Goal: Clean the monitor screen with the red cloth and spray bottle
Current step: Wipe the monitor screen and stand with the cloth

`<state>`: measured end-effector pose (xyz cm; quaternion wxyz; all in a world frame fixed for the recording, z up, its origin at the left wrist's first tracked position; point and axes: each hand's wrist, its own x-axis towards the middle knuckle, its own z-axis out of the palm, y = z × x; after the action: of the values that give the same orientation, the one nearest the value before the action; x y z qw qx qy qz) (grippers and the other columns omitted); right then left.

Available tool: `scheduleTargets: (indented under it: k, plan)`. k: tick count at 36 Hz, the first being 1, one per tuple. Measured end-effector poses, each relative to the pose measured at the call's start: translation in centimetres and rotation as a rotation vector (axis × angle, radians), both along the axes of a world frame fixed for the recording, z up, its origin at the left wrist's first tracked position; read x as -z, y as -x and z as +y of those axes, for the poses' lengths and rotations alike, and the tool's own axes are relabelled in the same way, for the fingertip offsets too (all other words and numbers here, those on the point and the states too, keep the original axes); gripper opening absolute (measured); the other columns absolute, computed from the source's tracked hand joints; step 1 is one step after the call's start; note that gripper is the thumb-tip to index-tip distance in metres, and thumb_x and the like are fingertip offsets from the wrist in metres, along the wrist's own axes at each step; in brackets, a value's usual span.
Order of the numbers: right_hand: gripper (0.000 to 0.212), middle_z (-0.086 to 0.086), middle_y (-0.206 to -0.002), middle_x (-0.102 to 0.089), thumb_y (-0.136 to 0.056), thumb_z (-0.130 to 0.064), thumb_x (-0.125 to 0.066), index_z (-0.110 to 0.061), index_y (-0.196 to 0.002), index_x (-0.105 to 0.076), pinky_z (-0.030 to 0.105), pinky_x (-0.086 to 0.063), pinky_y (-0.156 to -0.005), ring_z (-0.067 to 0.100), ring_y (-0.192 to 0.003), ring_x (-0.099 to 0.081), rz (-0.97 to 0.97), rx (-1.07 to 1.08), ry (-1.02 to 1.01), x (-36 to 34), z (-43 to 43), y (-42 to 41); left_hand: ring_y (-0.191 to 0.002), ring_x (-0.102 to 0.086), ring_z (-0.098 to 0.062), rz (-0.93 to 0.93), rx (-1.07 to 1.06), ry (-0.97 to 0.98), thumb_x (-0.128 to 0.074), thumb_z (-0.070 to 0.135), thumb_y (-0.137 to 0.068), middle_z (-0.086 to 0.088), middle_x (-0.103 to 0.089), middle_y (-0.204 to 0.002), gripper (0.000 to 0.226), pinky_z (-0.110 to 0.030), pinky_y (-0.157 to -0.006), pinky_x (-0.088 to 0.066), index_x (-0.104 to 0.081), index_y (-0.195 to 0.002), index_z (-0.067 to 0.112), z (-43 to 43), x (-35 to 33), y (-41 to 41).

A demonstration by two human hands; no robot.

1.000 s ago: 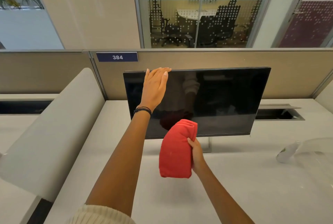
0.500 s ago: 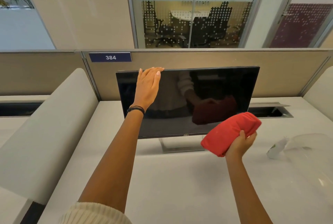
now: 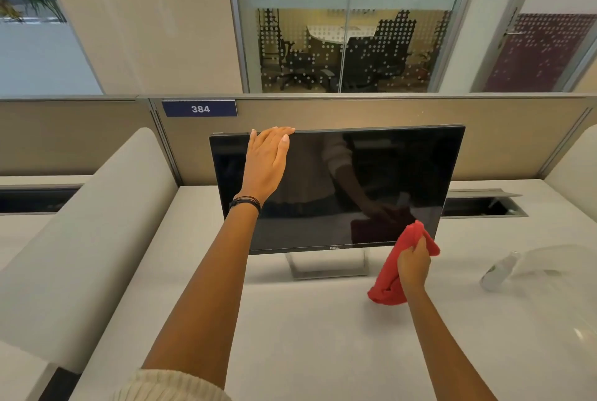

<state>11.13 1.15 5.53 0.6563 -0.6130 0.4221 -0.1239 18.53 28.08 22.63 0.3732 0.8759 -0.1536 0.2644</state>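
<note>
left hand [image 3: 266, 160] lies flat on the monitor [image 3: 371, 181] near its top left corner, fingers [image 3: 284, 137] pressed together, tips hooked over the top edge, bracing it. right hand [image 3: 413, 263] grips the red cloth [image 3: 387, 284], fingers curled round a bunched fold; the upper end of the cloth sits at the screen's lower right corner, whether touching the glass i cannot tell, and the loose tail hangs down to the table [image 3: 307, 336].

spray bottle [image 3: 497, 268] lies tipped on its side near the right edge of the table, well apart from both hands, just beside a clear plastic thing [image 3: 549, 263] i cannot identify. bottle looks clear; liquid level not readable from here.

risks, as i judge them:
- monitor stands on a narrow stand [image 3: 326, 266]; a hard wipe at the low right corner, far from the bracing hand, could twist or rock it.
- bare palm on the glass likely leaves fresh smears.
- bunched cloth gives a small contact patch, so streaks or missed strips.
- bottle lying flat may leak onto the table.
</note>
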Motion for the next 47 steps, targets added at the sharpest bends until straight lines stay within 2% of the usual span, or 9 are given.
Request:
scheduleTargets:
  k: [13,20,22,25,32,38,41,45,47]
  plan:
    - [0.037,0.001,-0.135,-0.052,-0.099,-0.018,-0.031,-0.031,-0.130,-0.047,0.024,-0.038,-0.086,0.023,-0.124,-0.048,-0.095,-0.297,0.258,0.3,1.6,2.6,-0.132,-0.038,-0.018,-0.016,-0.019,-0.023,-0.026,0.025,-0.101,-0.004,-0.053,-0.133,0.037,-0.035,-0.119,0.000,-0.051,-0.127,0.017,-0.2,0.0,-0.1]
    - [0.050,0.005,-0.151,-0.027,-0.100,-0.041,-0.021,-0.020,-0.146,-0.016,0.031,-0.019,-0.115,0.029,-0.140,-0.025,0.165,-0.475,0.174,1.4,4.5,2.0,-0.132,-0.038,-0.019,-0.025,-0.014,-0.016,-0.027,0.025,-0.100,-0.004,-0.053,-0.133,0.037,-0.035,-0.118,-0.001,-0.051,-0.127,0.017,-0.2,0.0,-0.1]
    - [0.032,-0.015,-0.128,-0.048,-0.100,-0.028,-0.031,-0.037,-0.128,-0.042,0.001,-0.035,-0.093,0.019,-0.131,-0.041,0.015,-0.500,0.273,0.9,5.7,2.5,-0.132,-0.038,-0.019,-0.021,-0.015,-0.022,-0.027,0.025,-0.100,-0.004,-0.053,-0.133,0.037,-0.035,-0.118,0.000,-0.051,-0.127,0.017,-0.2,0.1,-0.1]
    - [0.031,-0.034,-0.104,-0.046,-0.097,-0.018,-0.037,-0.043,-0.110,-0.052,-0.008,-0.034,-0.067,0.007,-0.117,-0.049,-0.065,-0.551,0.347,0.5,7.3,3.1,-0.132,-0.037,-0.019,-0.025,-0.014,-0.025,-0.026,0.025,-0.100,-0.004,-0.052,-0.133,0.037,-0.035,-0.119,-0.001,-0.051,-0.127,0.018,-0.1,0.1,-0.1]
    - [0.049,0.001,-0.148,-0.035,-0.099,-0.044,-0.021,-0.021,-0.142,-0.029,0.015,-0.028,-0.105,0.009,-0.129,-0.040,-0.098,-0.747,0.497,1.8,11.0,3.0,-0.132,-0.038,-0.018,-0.021,-0.009,-0.023,-0.026,0.025,-0.100,-0.004,-0.053,-0.133,0.038,-0.036,-0.119,-0.001,-0.051,-0.127,0.018,-0.1,0.1,-0.1]
    - [0.095,0.002,-0.142,-0.044,-0.066,-0.069,-0.007,-0.015,-0.134,-0.046,0.008,-0.028,-0.101,0.011,-0.130,-0.040,-0.064,-0.763,0.378,1.0,13.5,3.0,-0.132,-0.038,-0.018,-0.019,-0.007,-0.021,-0.026,0.025,-0.100,-0.004,-0.053,-0.133,0.037,-0.035,-0.119,-0.001,-0.051,-0.127,0.018,0.0,0.1,-0.2]
    - [0.055,-0.004,-0.136,-0.049,-0.096,-0.047,-0.024,-0.014,-0.131,-0.050,-0.008,-0.025,-0.087,0.011,-0.129,-0.042,-0.029,-0.764,0.349,1.2,14.6,2.6,-0.132,-0.038,-0.017,-0.018,-0.006,-0.019,-0.026,0.025,-0.100,-0.003,-0.053,-0.133,0.037,-0.035,-0.119,-0.001,-0.051,-0.127,0.018,0.0,0.1,-0.1]
    - [0.054,0.006,-0.146,-0.035,-0.097,-0.042,-0.026,-0.014,-0.143,-0.024,0.028,-0.028,-0.110,0.023,-0.131,-0.039,0.125,-0.812,0.276,1.6,16.1,2.2,-0.132,-0.037,-0.017,-0.012,-0.008,-0.027,-0.026,0.024,-0.101,-0.003,-0.053,-0.133,0.037,-0.034,-0.118,0.000,-0.051,-0.128,0.017,0.2,0.0,0.0]
    - [0.053,0.005,-0.147,-0.036,-0.098,-0.041,-0.026,-0.014,-0.143,-0.025,0.019,-0.030,-0.109,0.022,-0.131,-0.040,0.102,-0.849,0.299,1.3,16.2,2.2,-0.133,-0.037,-0.018,-0.009,-0.003,-0.028,-0.026,0.024,-0.101,-0.003,-0.053,-0.133,0.038,-0.036,-0.119,-0.001,-0.051,-0.128,0.017,0.1,-0.1,0.1]
